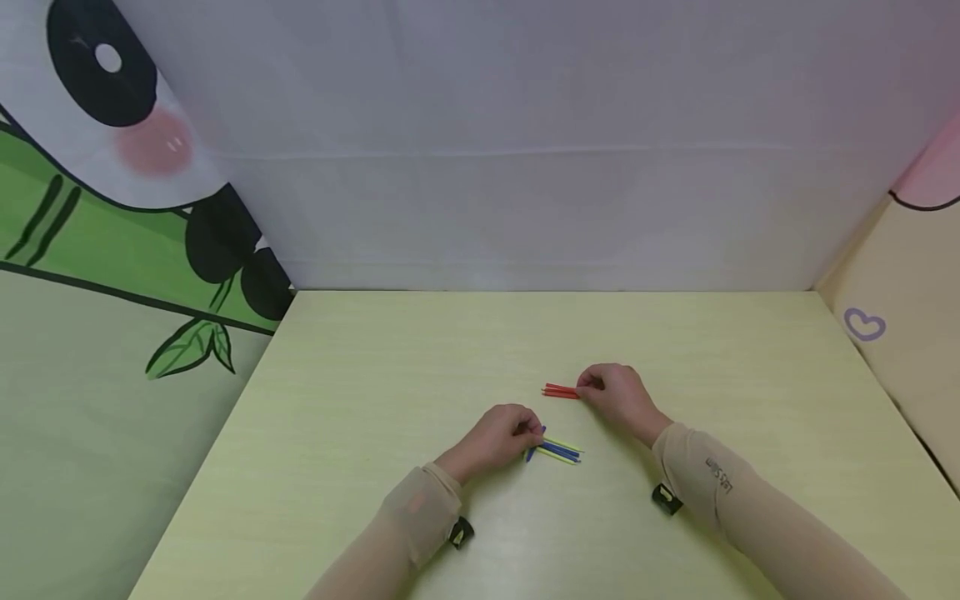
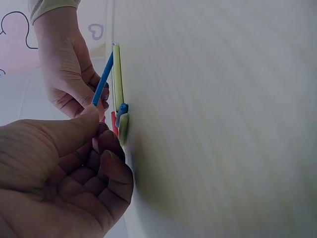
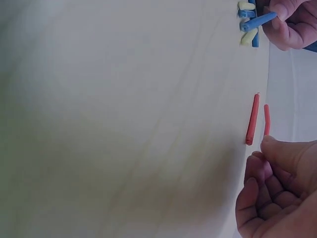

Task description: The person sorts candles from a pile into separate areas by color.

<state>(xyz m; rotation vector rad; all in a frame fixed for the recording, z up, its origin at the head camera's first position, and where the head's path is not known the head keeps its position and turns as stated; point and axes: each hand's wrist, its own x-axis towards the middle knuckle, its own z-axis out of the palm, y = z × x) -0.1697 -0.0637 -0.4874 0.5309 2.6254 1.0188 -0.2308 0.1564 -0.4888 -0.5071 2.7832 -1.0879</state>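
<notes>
My left hand (image 1: 495, 440) pinches one end of a thin blue stick (image 2: 103, 79) between thumb and forefinger, tilted above the table. Beside it, yellow sticks (image 2: 118, 74) and blue sticks (image 3: 246, 14) lie in a small bunch, some crossing. Farther back and to the right, my right hand (image 1: 618, 398) pinches the end of a thin red stick (image 3: 267, 119). Another red stick (image 3: 252, 121) lies on the table close by that hand. The head view shows the red ends close together left of the right fingertips.
A pale yellow table (image 1: 360, 375) lies beneath both hands. A plain light wall (image 1: 555, 217) borders its far edge, with printed panels at left and right. Dark wrist devices hang below both sleeves.
</notes>
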